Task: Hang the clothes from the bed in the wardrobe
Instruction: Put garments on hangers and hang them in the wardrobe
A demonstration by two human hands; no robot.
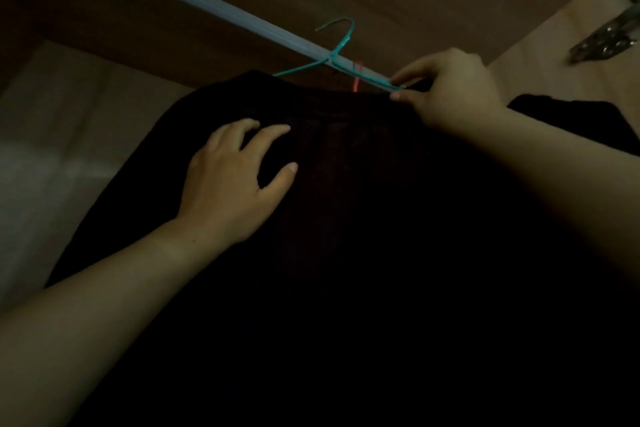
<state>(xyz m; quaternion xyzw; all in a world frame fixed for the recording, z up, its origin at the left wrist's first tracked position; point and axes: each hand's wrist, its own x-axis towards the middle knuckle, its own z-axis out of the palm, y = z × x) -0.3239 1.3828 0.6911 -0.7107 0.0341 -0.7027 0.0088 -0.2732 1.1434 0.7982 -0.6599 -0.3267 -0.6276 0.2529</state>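
Note:
A dark garment point(346, 218) fills the lower middle of the head view, draped on a teal wire hanger point(341, 45). The hanger's hook stands above the pale wardrobe rail point(207, 2), which runs diagonally from upper left to centre right. My left hand point(232, 180) rests on the front of the garment with fingers spread and slightly bent. My right hand point(446, 90) pinches the hanger's right shoulder wire together with the garment's top edge, close to the rail.
A red hanger point(357, 76) shows just behind the garment near the rail. Another dark garment point(571, 121) hangs at the right. Brown wardrobe walls surround the rail, and a metal hinge point(606, 38) sits on the right panel.

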